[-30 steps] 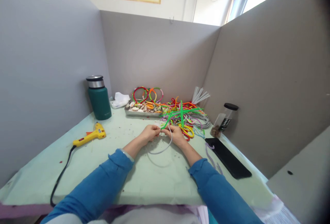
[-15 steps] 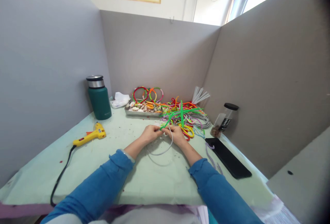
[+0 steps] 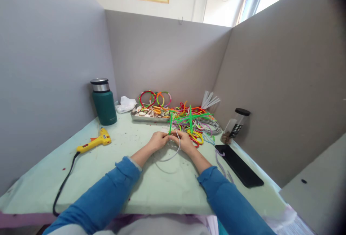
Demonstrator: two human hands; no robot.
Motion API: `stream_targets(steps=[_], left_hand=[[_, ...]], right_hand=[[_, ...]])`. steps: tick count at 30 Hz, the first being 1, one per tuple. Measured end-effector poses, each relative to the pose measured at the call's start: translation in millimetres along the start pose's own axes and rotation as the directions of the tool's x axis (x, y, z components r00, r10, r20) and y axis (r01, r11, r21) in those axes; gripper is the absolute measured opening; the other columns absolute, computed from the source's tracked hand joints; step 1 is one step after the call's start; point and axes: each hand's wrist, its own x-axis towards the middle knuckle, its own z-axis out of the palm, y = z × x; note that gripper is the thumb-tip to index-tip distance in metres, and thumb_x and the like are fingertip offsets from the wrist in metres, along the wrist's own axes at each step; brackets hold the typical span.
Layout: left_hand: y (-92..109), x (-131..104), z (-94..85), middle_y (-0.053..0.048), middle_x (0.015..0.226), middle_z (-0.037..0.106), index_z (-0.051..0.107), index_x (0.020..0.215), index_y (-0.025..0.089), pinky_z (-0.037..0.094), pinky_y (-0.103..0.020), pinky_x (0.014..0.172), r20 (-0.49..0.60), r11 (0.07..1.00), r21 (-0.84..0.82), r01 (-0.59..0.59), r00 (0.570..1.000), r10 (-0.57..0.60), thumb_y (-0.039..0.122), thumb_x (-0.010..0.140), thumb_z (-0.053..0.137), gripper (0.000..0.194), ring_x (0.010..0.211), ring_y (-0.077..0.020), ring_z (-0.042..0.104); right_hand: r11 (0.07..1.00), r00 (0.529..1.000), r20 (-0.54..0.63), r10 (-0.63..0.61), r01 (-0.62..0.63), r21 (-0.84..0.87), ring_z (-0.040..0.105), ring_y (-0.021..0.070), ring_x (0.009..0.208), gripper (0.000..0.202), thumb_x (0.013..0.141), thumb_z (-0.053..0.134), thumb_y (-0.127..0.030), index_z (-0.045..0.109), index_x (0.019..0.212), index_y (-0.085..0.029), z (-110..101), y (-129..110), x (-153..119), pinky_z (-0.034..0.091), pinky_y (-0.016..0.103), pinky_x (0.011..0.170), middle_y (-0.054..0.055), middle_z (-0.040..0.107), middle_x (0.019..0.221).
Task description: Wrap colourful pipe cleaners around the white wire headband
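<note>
My left hand (image 3: 158, 141) and my right hand (image 3: 185, 141) meet over the middle of the table, fingertips pinched together. A thin pale grey hoop (image 3: 178, 148) hangs from the pinch, its upper end crossing in front of my right fingers. Between the fingertips a green pipe cleaner (image 3: 171, 122) stands nearly upright, its lower end at the hoop. My fingers partly hide the spot where the two touch. Just beyond my hands lies a heap of coloured pipe cleaners (image 3: 203, 119), green, orange, red and purple among them.
Behind is a metal tray (image 3: 151, 119) of shells, with colourful wrapped hoops (image 3: 147, 99). A yellow glue gun (image 3: 94, 142) and green bottle (image 3: 104, 107) stand left. On the right are a black phone (image 3: 239, 165) and clear jar (image 3: 235, 125). Grey partitions (image 3: 167, 54) enclose the table.
The green pipe cleaner has swung from slanting up and right to nearly upright. Both hands stay in almost the same place, and the hoop has shifted slightly.
</note>
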Motion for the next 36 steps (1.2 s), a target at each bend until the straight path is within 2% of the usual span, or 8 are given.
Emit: stream_targets(steps=[7,14,24,27,32,36], left_hand=[[-2,-2,3.2,0.000,0.050,0.050,0.065,0.062,0.014,0.023,-0.022,0.052,-0.016,0.995,0.048,-0.085,0.996,0.086,0.031,0.078,0.043,0.032,0.051,-0.0101,0.040],[-4,-1,3.9,-0.002,0.062,0.063,0.071,0.076,0.015,0.026,-0.022,0.054,-0.043,0.989,0.106,-0.104,0.993,0.109,0.032,0.078,0.044,0.032,0.058,-0.0115,0.048],[2,0,5.9,-0.010,0.080,0.068,0.070,0.081,0.013,0.033,-0.024,0.061,-0.021,0.965,0.259,-0.041,0.999,0.048,0.027,0.081,0.038,0.035,0.071,-0.0170,0.058],[4,0,5.7,-0.011,0.085,0.068,0.069,0.084,0.013,0.035,-0.024,0.064,-0.002,0.965,0.262,-0.029,1.000,0.031,0.026,0.081,0.038,0.034,0.077,-0.0178,0.059],[7,-2,4.6,-0.010,0.077,0.067,0.068,0.077,0.013,0.034,-0.024,0.063,-0.001,0.966,0.259,-0.029,1.000,0.030,0.023,0.081,0.037,0.032,0.071,-0.0172,0.058],[9,-2,3.0,-0.007,0.068,0.064,0.066,0.075,0.013,0.034,-0.024,0.062,-0.011,0.985,0.170,-0.019,1.000,0.021,0.021,0.080,0.039,0.029,0.067,-0.0160,0.056]], right_hand=[[0.994,0.996,0.007,-0.085,0.085,-0.074,0.053,0.0160,0.067,0.022,0.077,0.055,-0.034,0.067,0.070,-0.018,-4,-2,2,0.041,0.027,0.065,0.003,0.060,0.069],[0.995,0.996,-0.015,-0.091,0.091,-0.035,0.057,0.0178,0.071,0.020,0.075,0.057,-0.033,0.070,0.073,-0.018,-2,3,2,0.043,0.029,0.068,0.004,0.065,0.074],[0.999,0.999,-0.013,-0.033,0.033,-0.013,0.058,0.0165,0.072,0.021,0.077,0.056,-0.032,0.069,0.085,-0.017,1,6,2,0.044,0.027,0.066,0.004,0.066,0.079],[0.998,0.999,-0.040,-0.027,0.024,-0.063,0.054,0.0147,0.065,0.024,0.077,0.055,-0.034,0.067,0.089,-0.016,1,3,2,0.042,0.026,0.062,0.003,0.062,0.073],[0.995,0.999,-0.035,-0.026,0.022,-0.093,0.050,0.0134,0.061,0.022,0.077,0.053,-0.033,0.065,0.084,-0.015,1,-4,1,0.040,0.025,0.060,0.001,0.057,0.066],[0.996,0.999,-0.033,0.003,-0.006,-0.092,0.049,0.0132,0.059,0.020,0.077,0.054,-0.033,0.063,0.081,-0.016,1,-6,0,0.038,0.025,0.058,0.000,0.056,0.064]])
